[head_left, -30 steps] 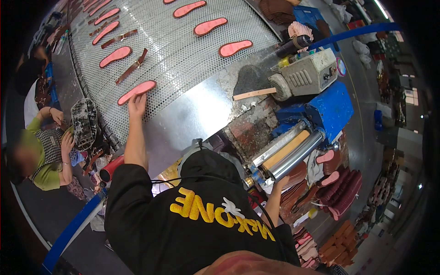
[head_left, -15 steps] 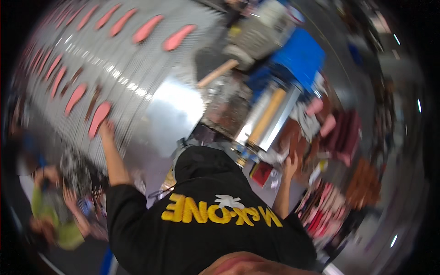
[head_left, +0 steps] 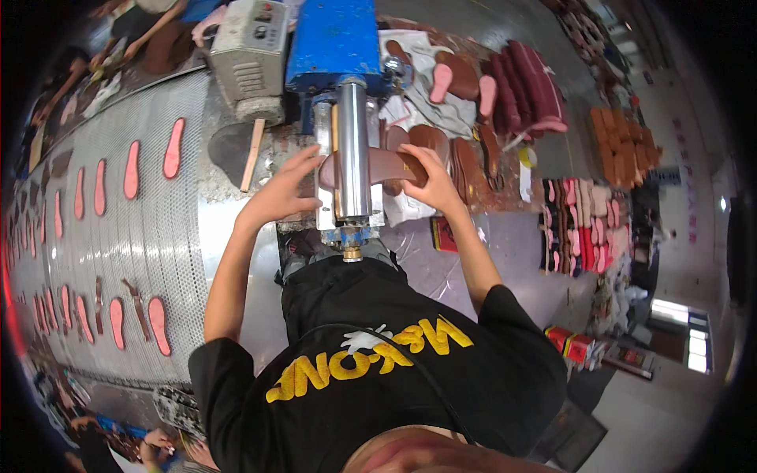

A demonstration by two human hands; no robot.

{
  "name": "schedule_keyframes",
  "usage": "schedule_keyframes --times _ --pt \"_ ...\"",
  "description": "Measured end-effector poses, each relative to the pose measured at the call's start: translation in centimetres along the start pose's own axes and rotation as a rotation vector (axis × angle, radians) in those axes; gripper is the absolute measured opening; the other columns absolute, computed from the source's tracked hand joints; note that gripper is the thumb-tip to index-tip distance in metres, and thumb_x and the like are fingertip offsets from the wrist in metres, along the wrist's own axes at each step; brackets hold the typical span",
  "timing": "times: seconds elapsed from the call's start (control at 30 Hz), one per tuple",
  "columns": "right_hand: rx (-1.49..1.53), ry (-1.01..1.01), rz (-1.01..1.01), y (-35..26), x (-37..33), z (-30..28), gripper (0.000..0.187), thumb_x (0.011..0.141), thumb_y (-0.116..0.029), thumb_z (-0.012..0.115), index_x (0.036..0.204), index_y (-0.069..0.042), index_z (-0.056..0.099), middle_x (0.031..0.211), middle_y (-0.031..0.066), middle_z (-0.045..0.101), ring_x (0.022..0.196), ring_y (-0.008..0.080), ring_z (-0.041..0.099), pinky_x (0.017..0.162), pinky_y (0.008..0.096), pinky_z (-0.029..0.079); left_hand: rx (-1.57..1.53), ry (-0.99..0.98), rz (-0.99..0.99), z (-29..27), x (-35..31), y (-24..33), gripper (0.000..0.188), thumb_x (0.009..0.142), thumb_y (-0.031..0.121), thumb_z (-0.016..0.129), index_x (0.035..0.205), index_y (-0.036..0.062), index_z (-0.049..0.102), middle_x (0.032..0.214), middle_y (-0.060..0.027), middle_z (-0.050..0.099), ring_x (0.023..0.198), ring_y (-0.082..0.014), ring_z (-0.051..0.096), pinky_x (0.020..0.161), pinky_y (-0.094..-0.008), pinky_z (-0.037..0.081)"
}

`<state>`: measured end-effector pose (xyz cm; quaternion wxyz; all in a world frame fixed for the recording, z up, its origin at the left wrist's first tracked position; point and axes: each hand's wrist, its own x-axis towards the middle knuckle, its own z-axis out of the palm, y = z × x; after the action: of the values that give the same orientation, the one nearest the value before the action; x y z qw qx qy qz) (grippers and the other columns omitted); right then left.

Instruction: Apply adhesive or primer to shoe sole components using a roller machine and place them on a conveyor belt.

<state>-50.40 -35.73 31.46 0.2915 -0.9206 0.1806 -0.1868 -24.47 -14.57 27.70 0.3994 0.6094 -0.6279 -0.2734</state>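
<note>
A brown insole (head_left: 388, 167) lies crosswise at the metal roller (head_left: 355, 154) of a blue machine (head_left: 333, 39), its middle hidden behind the roller. My right hand (head_left: 430, 181) pinches its right end between thumb and fingers. On the other side, my left hand (head_left: 284, 189) has its fingers spread and thumb apart, close by the insole's left tip; whether the fingertips touch it I cannot tell. More brown insoles (head_left: 467, 169) are piled just right of my right hand.
To the left runs a mesh conveyor (head_left: 118, 260) carrying rows of pink insoles (head_left: 160, 325). A grey control box (head_left: 251, 55) and a wooden-handled tool (head_left: 252, 154) sit beside the machine. Further right are a maroon padded bundle (head_left: 524, 87) and a rack of insoles (head_left: 582, 225).
My left hand has left a pink insole on the conveyor and come to the roller. My right hand has moved from the brown pieces to the roller, now with a brown insole. The view has turned.
</note>
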Motion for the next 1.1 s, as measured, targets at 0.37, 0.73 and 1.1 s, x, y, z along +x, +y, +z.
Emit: schedule_keyframes --times 0.37,0.73,1.1 --pt "0.277 -0.272 0.516 9.7 -11.3 9.1 0.027 0.08 -0.012 0.057 0.105 -0.002 0.058 0.081 0.0009 0.058 0.07 0.0084 0.053 0.064 0.0232 0.043 0.561 0.32 -0.008 -1.7 -2.9 -1.7 0.072 0.061 0.029 0.076 0.12 0.0043 0.044 0.121 -0.0131 0.047 0.117 -0.0321 0.04 0.099 -0.0422 0.032" --pt "0.444 -0.737 0.887 18.8 -20.8 14.1 0.027 0.077 -0.01 0.055 0.102 -0.003 0.056 0.077 0.0022 0.061 0.064 0.0109 0.056 0.052 0.0251 0.044 -1.125 0.558 -0.46 6.0 -18.7 -10.9 0.064 0.076 0.01 0.067 0.131 0.0078 0.036 0.124 -0.0075 0.047 0.104 -0.02 0.051 0.086 -0.0324 0.043" --pt "0.334 -0.918 0.848 19.6 -18.5 15.1 0.021 0.079 -0.016 0.052 0.095 -0.005 0.06 0.074 0.0008 0.059 0.057 0.0114 0.054 0.049 0.0284 0.045 -1.706 1.741 0.075 12.9 -39.1 -12.6 0.035 0.083 0.011 0.057 0.112 -0.0054 0.048 0.121 -0.0179 0.05 0.118 -0.036 0.042 0.103 -0.0493 0.033"
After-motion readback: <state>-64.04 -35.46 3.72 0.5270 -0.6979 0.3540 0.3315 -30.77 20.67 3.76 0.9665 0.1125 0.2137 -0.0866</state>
